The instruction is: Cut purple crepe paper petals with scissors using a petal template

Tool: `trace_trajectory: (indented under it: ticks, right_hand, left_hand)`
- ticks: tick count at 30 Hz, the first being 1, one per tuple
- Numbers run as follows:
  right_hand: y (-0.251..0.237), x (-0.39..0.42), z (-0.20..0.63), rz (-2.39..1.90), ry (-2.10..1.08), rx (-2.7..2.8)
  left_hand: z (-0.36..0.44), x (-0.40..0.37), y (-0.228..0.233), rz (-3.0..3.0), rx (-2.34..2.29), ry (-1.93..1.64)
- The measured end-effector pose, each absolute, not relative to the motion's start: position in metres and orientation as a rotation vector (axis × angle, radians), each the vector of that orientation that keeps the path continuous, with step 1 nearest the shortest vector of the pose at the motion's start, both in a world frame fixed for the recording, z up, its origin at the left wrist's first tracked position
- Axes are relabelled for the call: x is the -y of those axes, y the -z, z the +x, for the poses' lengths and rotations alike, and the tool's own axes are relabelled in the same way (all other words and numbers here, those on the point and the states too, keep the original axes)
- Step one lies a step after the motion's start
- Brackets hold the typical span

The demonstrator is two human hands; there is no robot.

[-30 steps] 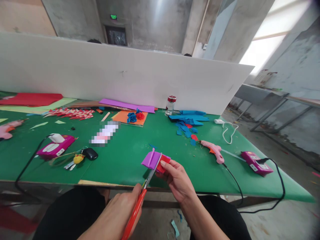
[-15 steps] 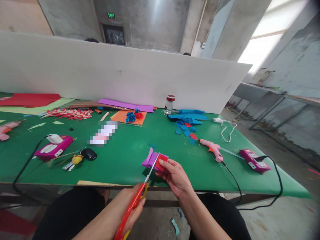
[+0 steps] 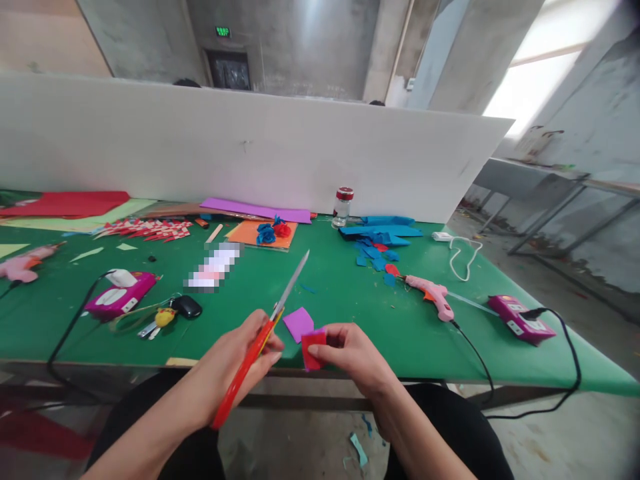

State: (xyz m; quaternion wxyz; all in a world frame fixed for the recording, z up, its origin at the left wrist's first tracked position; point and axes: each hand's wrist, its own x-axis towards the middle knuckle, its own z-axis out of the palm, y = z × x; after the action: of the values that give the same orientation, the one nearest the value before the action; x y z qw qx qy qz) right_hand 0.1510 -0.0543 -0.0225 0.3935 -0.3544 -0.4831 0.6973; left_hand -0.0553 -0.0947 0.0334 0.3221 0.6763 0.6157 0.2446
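Observation:
My left hand [image 3: 253,353] is closed around a pair of scissors [image 3: 257,347] with red and yellow handles. The blades point away from me over the table and look closed. Between the thumb and fingers of my right hand [image 3: 345,353] is a small piece of red paper [image 3: 313,349], with purple paper showing along its edge behind it. A separate purple paper piece [image 3: 299,325] lies on the green table just beyond the held papers, between my two hands.
A pink glue gun [image 3: 430,293] and a purple power strip [image 3: 521,319] with a black cord are at right. Blue paper scraps [image 3: 373,252] and a glass jar [image 3: 343,208] stand farther back. Left are another power strip [image 3: 121,295], keys [image 3: 163,319] and red paper [image 3: 75,203].
The scissors have come away from the papers and swung left with my left hand. A purple piece now lies loose on the table. My right hand has drawn the red paper nearer to me.

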Motion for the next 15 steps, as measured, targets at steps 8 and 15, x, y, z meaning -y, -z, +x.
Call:
trace_trajectory:
  ticks: [8,15]
  right_hand:
    - [0.018,0.066,0.147,-0.884,-1.68,1.635]
    - [0.022,0.061,0.14,-0.898,-1.733,1.296]
  left_hand:
    - [-0.036,0.087,-0.03,1.813,-1.406,-0.617]
    - [-0.024,0.084,-0.02,1.576,-1.46,-0.964]
